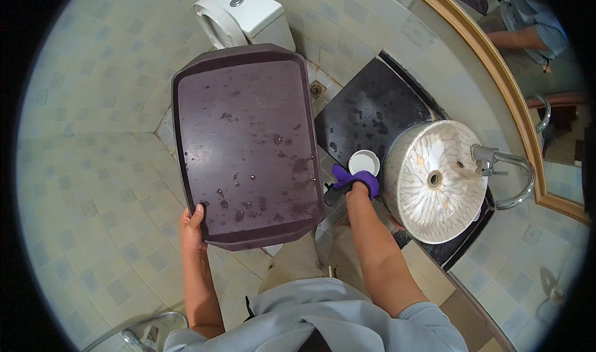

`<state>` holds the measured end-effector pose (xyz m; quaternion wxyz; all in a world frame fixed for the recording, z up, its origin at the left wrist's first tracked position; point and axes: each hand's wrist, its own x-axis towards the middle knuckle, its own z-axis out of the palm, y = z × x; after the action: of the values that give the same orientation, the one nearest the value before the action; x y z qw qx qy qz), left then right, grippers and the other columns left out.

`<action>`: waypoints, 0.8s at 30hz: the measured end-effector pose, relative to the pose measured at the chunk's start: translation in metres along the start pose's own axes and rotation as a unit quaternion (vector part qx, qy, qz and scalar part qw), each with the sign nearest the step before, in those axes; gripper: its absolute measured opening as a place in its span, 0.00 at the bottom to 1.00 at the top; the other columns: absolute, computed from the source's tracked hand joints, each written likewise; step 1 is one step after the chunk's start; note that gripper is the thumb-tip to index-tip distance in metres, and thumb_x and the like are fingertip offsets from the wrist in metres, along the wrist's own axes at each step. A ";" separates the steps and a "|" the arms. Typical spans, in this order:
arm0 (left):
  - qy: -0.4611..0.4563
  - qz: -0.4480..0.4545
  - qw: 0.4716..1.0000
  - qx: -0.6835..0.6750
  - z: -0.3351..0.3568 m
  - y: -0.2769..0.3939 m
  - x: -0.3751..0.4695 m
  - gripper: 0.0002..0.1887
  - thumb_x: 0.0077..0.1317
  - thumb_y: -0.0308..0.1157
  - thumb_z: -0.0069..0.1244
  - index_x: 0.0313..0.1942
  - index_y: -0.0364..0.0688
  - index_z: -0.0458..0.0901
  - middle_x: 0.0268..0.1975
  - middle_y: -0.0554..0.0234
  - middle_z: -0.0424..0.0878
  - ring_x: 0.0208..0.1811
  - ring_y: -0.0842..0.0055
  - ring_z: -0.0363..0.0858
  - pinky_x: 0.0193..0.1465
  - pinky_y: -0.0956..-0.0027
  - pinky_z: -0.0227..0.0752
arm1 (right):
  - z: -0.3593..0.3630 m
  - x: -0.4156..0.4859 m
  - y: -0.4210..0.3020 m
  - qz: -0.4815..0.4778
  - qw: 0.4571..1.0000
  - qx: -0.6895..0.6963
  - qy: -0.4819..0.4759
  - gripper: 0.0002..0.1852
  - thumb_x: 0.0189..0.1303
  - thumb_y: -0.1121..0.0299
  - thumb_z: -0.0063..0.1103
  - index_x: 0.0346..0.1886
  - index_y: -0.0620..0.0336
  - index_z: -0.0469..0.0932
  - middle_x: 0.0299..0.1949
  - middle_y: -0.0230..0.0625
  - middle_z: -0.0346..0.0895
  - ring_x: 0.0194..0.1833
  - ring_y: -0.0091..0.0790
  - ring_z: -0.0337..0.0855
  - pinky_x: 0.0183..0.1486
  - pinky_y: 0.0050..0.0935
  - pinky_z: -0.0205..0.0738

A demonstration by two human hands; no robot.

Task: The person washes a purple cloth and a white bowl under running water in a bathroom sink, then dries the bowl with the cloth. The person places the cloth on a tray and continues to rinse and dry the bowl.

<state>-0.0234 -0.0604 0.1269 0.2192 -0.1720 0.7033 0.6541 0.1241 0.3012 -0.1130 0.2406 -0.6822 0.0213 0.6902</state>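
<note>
A large purple-brown serving tray (247, 142), wet with drops, is held up in front of me. My left hand (194, 226) grips its near left corner, thumb over the rim. At the black counter's near edge is my right hand (356, 180), wrapped in a purple cloth or glove with a dark band. It lies against a small white round dish (364, 163); whether the fingers hold the dish is hidden. A dark grey object (334, 195) shows beside that wrist, its kind unclear.
A round marbled vessel sink (435, 182) with a curved chrome faucet (524, 175) stands on the black stone counter (368, 105). Behind the tray is a white toilet tank (251, 7) with a raised seat. A wood-framed mirror (493, 72) hangs at right; a floor drain (317, 89) lies beyond the tray.
</note>
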 end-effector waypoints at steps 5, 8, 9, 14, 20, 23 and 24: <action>-0.007 0.035 0.999 -0.002 0.011 0.008 -0.003 0.18 0.66 0.38 0.59 0.49 0.34 0.80 0.44 0.59 0.85 0.41 0.74 0.84 0.48 0.67 0.76 | 0.004 -0.002 -0.013 0.027 0.997 0.057 -0.033 0.24 0.69 0.57 0.42 0.65 0.51 0.69 0.48 0.48 0.81 0.42 0.49 0.83 0.44 0.53 0.77; -0.018 0.048 0.999 -0.010 0.017 0.014 -0.006 0.17 0.67 0.37 0.58 0.49 0.34 0.80 0.44 0.59 0.85 0.41 0.74 0.84 0.48 0.67 0.77 | 0.002 -0.006 -0.017 0.046 0.993 0.091 -0.060 0.24 0.69 0.55 0.41 0.66 0.50 0.69 0.48 0.48 0.81 0.43 0.48 0.83 0.46 0.53 0.77; -0.012 0.046 0.999 -0.009 0.019 0.016 -0.007 0.16 0.67 0.36 0.58 0.48 0.34 0.80 0.44 0.59 0.85 0.41 0.74 0.84 0.48 0.68 0.77 | -0.001 -0.007 -0.018 0.054 0.991 0.103 -0.070 0.25 0.69 0.54 0.41 0.66 0.50 0.69 0.48 0.48 0.81 0.43 0.48 0.83 0.47 0.53 0.76; -0.022 0.055 0.998 -0.003 0.034 0.029 -0.016 0.15 0.68 0.35 0.57 0.48 0.34 0.80 0.44 0.58 0.86 0.41 0.73 0.84 0.48 0.68 0.77 | -0.035 -0.004 -0.013 0.105 0.970 0.105 -0.193 0.25 0.70 0.51 0.41 0.66 0.48 0.69 0.48 0.48 0.81 0.44 0.47 0.83 0.50 0.52 0.75; -0.058 0.073 0.996 0.004 0.064 0.037 -0.035 0.16 0.68 0.34 0.57 0.50 0.32 0.80 0.46 0.55 0.85 0.42 0.72 0.84 0.50 0.67 0.77 | -0.091 -0.056 -0.024 -0.241 0.742 -0.472 -0.410 0.25 0.73 0.51 0.41 0.67 0.50 0.69 0.49 0.38 0.81 0.49 0.39 0.81 0.55 0.40 0.75; -0.083 0.084 0.993 0.004 0.090 0.030 -0.048 0.18 0.68 0.34 0.56 0.52 0.31 0.78 0.47 0.56 0.85 0.44 0.72 0.83 0.52 0.67 0.75 | -0.108 -0.127 -0.063 0.144 0.891 -0.181 -0.392 0.24 0.76 0.58 0.39 0.70 0.52 0.65 0.55 0.32 0.78 0.54 0.37 0.79 0.60 0.35 0.74; -0.098 0.093 0.991 -0.011 0.101 0.025 -0.052 0.18 0.68 0.33 0.56 0.53 0.31 0.78 0.47 0.57 0.85 0.45 0.72 0.83 0.53 0.67 0.75 | -0.111 -0.153 -0.078 0.138 0.889 -0.188 -0.394 0.24 0.76 0.59 0.39 0.71 0.53 0.64 0.57 0.32 0.77 0.55 0.37 0.79 0.60 0.34 0.74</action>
<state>0.0159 0.0398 0.1710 0.2240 -0.0431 0.6842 0.6927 0.2489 0.2843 0.0483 -0.0013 -0.3767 -0.1110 0.9197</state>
